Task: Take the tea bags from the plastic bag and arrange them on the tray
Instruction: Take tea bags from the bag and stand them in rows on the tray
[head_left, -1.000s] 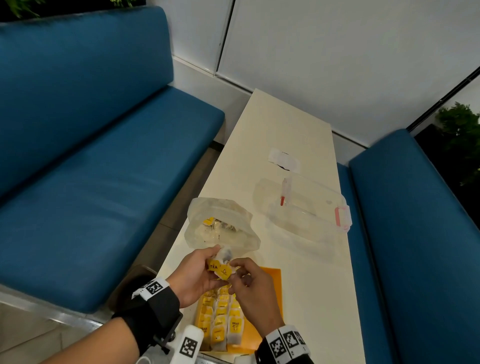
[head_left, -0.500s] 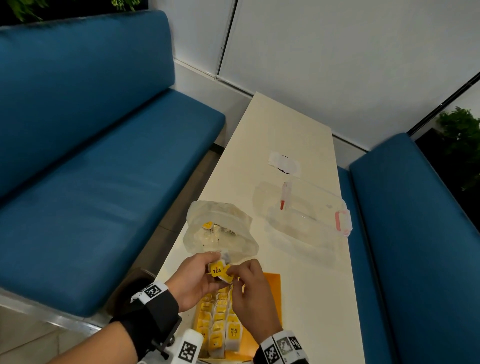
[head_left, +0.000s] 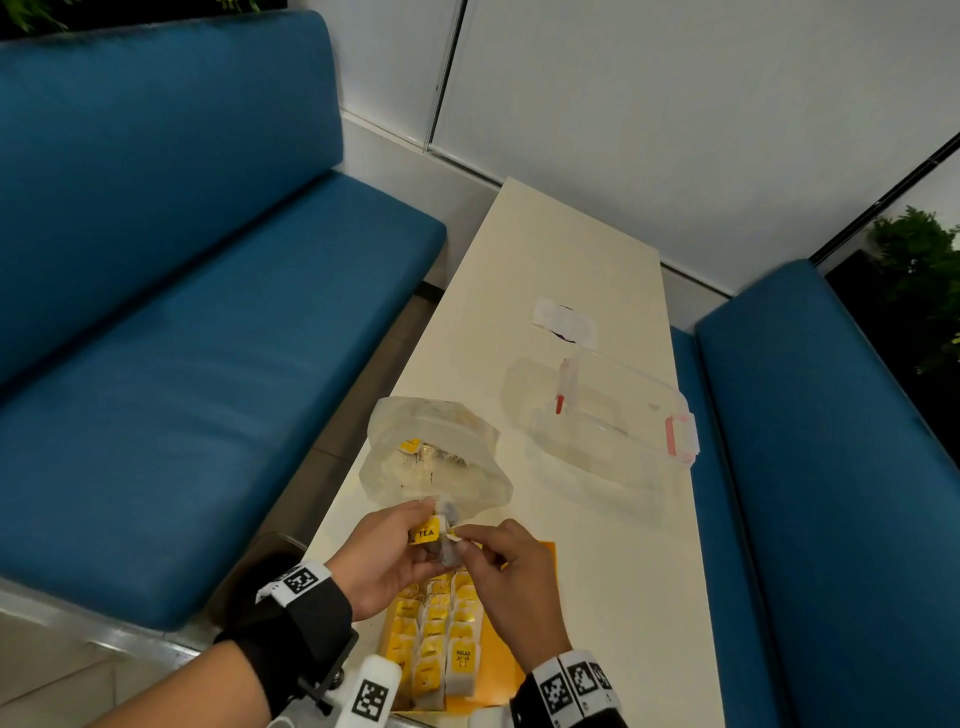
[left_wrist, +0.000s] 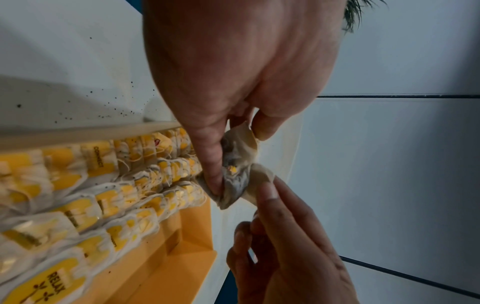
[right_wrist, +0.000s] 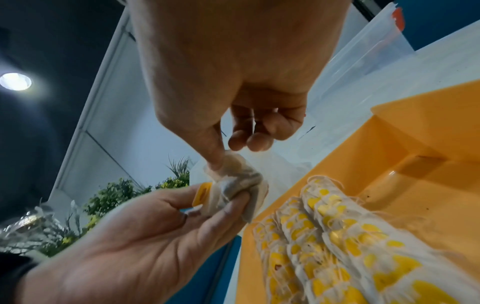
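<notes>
A tea bag (head_left: 445, 545) with a yellow "TEA" tag hangs over the far end of the orange tray (head_left: 540, 564). My left hand (head_left: 423, 530) pinches it between thumb and fingers. My right hand (head_left: 466, 535) pinches a corner of its paper (left_wrist: 259, 181) from the right. Whether this is one bag or two stuck together, I cannot tell. Several tea bags (head_left: 441, 639) lie in three rows on the tray (right_wrist: 389, 156). The open plastic bag (head_left: 431, 457) stands just beyond my hands with more tea bags inside.
A clear lidded container (head_left: 613, 421) with red clips lies to the right of the bag, and a white paper slip (head_left: 563, 322) beyond it. Blue sofas (head_left: 182, 338) flank the narrow cream table (head_left: 561, 244). Dark tea crumbs dot the table (left_wrist: 103, 102).
Both hands stay above the tray's far end with the tea bag. The right fingers have shifted to the bag's right corner, and the yellow tag now faces up in the left hand.
</notes>
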